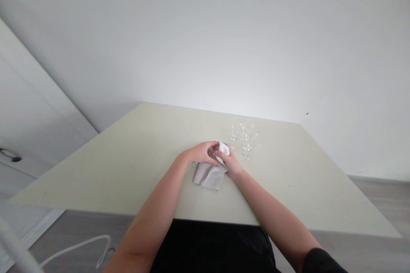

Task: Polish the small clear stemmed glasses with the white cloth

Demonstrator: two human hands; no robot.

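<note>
Over the middle of the table, my left hand (pixel 205 153) is curled round a small clear glass (pixel 212 152). My right hand (pixel 230 162) presses a white cloth (pixel 209 176) against the same glass, its thumb near the rim. The cloth's upper end sticks up between the right fingers, and its lower part hangs down toward the tabletop. Much of the glass is hidden by the hands and the cloth. Just beyond my right hand stands a cluster of several clear glasses (pixel 245 136). Another bit of clear glass (pixel 194 164) shows under my left wrist, mostly covered.
The pale table (pixel 112 166) meets a white wall (pixel 205 42) at its far edge. White cabinet doors (pixel 38 106) with a dark handle (pixel 11 155) stand at the left. A white cable (pixel 77 245) curves over the floor at lower left.
</note>
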